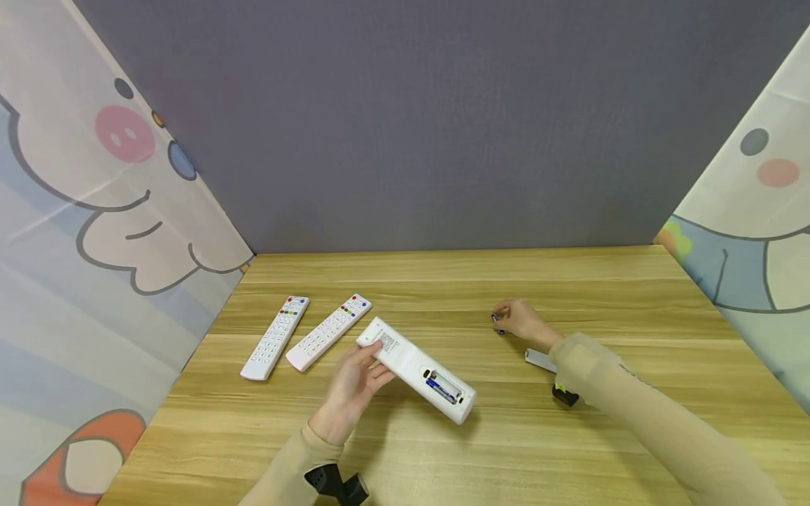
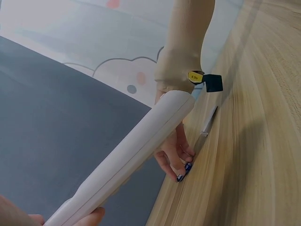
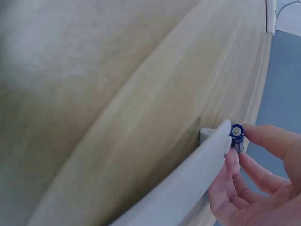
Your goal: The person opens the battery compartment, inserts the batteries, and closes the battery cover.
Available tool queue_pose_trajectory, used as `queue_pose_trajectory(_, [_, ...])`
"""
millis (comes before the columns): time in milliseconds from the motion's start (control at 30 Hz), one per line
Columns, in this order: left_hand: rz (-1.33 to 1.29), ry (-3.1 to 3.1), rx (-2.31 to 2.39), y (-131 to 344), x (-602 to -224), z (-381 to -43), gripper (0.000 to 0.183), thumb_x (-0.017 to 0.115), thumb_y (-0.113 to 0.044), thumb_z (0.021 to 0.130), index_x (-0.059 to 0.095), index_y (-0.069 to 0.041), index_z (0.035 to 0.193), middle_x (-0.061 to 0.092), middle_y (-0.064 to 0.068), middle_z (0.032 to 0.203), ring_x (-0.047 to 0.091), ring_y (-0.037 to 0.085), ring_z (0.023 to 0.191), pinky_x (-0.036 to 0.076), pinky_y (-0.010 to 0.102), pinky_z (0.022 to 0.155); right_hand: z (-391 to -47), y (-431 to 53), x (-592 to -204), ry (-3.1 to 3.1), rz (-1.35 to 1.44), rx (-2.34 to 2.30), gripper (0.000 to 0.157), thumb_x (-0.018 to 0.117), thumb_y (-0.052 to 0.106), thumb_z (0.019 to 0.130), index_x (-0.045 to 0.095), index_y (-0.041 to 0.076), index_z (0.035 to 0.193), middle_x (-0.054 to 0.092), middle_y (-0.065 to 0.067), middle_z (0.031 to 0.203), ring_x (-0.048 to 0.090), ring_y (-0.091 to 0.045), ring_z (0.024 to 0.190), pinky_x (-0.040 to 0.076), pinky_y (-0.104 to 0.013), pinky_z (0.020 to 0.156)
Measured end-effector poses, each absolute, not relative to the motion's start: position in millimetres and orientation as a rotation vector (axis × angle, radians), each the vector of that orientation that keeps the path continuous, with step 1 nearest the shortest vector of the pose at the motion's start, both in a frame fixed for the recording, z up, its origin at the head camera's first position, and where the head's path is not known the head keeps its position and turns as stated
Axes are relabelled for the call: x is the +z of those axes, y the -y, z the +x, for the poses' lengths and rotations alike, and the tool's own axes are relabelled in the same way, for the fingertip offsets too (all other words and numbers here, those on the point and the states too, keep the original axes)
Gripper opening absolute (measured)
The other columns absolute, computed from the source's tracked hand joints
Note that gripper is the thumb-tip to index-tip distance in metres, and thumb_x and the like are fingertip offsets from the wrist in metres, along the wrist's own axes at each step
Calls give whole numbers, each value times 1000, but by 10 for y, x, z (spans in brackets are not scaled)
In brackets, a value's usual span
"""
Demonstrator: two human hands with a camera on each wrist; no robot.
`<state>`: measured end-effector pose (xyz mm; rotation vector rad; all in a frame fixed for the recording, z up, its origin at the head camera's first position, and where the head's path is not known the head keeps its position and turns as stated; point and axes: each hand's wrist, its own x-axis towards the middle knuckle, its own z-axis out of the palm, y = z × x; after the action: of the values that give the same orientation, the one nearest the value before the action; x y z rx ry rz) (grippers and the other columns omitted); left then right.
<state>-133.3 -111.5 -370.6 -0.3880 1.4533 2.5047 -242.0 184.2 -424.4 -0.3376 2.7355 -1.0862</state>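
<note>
A white remote control (image 1: 414, 365) lies across my left hand (image 1: 354, 386), which grips it by one end, thumb on its back. That back faces up, and in its open battery compartment sits a blue battery (image 1: 441, 388); the slot beside this battery shows no second one. Low over the table, the fingertips of my right hand (image 1: 522, 320) pinch another blue battery (image 3: 237, 136). In the left wrist view fingers partly cover this battery (image 2: 188, 167). Beside the right wrist lies a narrow white battery cover (image 1: 540, 360), large in the right wrist view.
Two more white remotes lie face up at the left of the wooden table (image 1: 481, 457): an outer remote (image 1: 275, 339) and an inner remote (image 1: 329, 332). A grey panel (image 1: 443, 126) stands behind the table, with cartoon-printed sheets (image 1: 57, 267) at both sides.
</note>
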Motion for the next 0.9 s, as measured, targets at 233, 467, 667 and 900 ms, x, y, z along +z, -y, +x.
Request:
queue_pose_trajectory(233, [-386,-1465,2505,1109,-3698,-1324,23,43,-5,94,41,-1,117,57,3,89,62,15,74,55,28,71,-2416,-1836,-4262,-2748,-352,-1066,28,62,3,82,57,-12,106,59,-10,71,46,-11,56,39,-23,47])
queue_pose_trajectory(467, [-381,-1460,2498,1115,-3703,-1321,26,42,-5,94,39,0,119,58,3,90,62,15,74,55,27,71,-2393,-1833,-4247,-2750,-368,-1070,24,60,0,82,56,-11,102,57,-10,70,45,-12,56,39,-24,48])
queue_pose_trajectory(667, [-374,-1475,2488,1114,-3720,-1316,27,42,-6,94,38,0,121,58,2,90,62,14,74,55,27,72,-2385,-1849,-4245,-2714,-359,-1117,25,58,-1,83,55,-11,105,57,-9,66,50,-12,53,43,-25,47])
queue_pose_trajectory(900, [-375,-1469,2493,1107,-3723,-1318,26,42,-6,94,39,-1,120,58,2,89,62,15,74,55,29,73,-2329,-1846,-4198,-2692,-405,-1173,27,58,-1,84,54,-13,108,59,-12,68,56,-16,55,49,-27,48])
